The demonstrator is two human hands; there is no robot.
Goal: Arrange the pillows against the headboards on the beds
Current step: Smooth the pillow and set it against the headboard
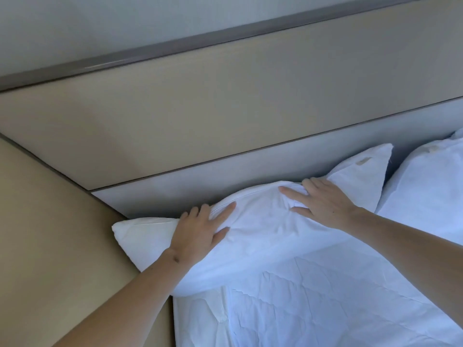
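At the far left a beige side panel [50, 234] meets the grey headboard [225, 176] in a corner, and the near white pillow [263, 236] has its left corner tucked into that corner, lying along the headboard's foot at the head of the bed [313, 309]. The left hand [198, 232] lies on the pillow's left part, its grip relaxed and mostly flat: fingers spread over the fabric with the tips reaching the top seam, pressing rather than clasping. Further right, the right hand [323, 201] presses the pillow's upper edge in the same way, fingers splayed and straight, bunching the cover a little beneath them; neither grip has closed round anything. The pillow's right corner stands up against the headboard, and just beyond it a second pillow [426, 186] leans there too, partly cut off by the frame's edge. The step in hand looks like seating and plumping this pillow against the headboard. The next move probably calls for smoothing the sagging middle upward so the top edge sits level, then checking it sits evenly beside its neighbour.
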